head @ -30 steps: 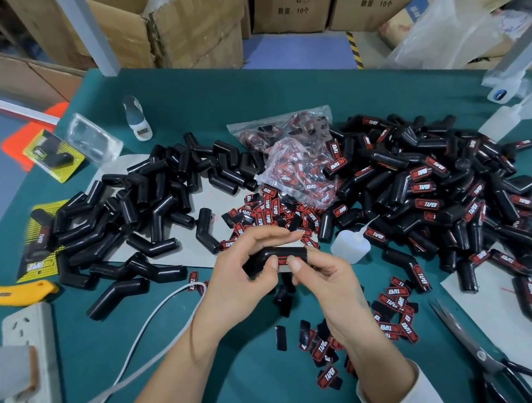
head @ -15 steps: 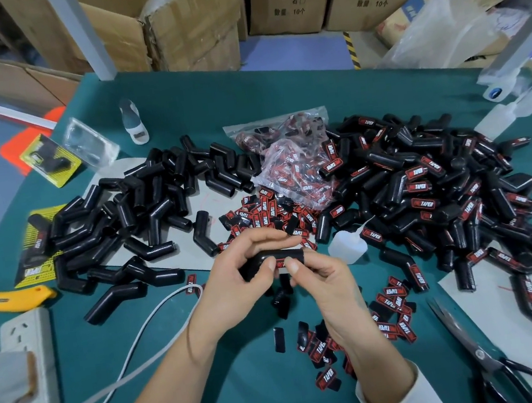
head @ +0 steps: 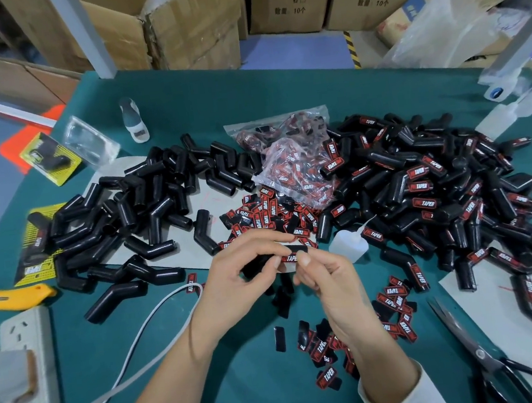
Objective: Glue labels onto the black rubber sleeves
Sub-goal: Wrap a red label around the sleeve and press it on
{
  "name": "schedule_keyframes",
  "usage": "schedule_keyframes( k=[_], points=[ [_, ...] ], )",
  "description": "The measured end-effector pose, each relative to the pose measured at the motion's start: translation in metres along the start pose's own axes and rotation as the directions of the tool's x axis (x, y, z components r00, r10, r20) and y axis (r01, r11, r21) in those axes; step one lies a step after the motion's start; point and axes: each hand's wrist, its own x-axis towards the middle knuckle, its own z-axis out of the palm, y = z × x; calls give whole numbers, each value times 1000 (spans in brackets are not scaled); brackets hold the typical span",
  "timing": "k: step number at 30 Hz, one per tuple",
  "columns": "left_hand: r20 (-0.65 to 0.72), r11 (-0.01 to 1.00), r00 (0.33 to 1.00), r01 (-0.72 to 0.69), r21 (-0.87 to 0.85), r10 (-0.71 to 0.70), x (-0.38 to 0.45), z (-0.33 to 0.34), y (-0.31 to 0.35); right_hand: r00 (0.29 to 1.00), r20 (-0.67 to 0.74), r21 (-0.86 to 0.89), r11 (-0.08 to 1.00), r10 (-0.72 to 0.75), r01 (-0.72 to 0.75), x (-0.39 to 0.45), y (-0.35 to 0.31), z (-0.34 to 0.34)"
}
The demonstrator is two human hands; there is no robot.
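While left hand [head: 236,272] grips black sleeve [head: 259,264] w/ curled fingers, right hand [head: 326,277] pinches red label [head: 290,258] onto it, above green table [head: 247,387].

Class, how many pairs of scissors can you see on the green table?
1. The scissors lie at the table's near right corner, blades pointing toward the hands, black handles partly cut off by the picture's bottom edge. Others may be hidden under the piles.

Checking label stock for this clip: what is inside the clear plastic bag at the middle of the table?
The clear plastic bag holds many red-and-black labels packed together, some reading TAPER. Crinkles and glare hide the rest, so their count and anything underneath cannot be seen.
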Motion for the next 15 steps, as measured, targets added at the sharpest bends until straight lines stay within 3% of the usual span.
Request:
schedule_keyframes(
  k=[15],
  points=[
    [-11,994,998,-67,86,68,-4,3,-9,991,87,82,991,101,-108,-3,5,-1]
  ],
)
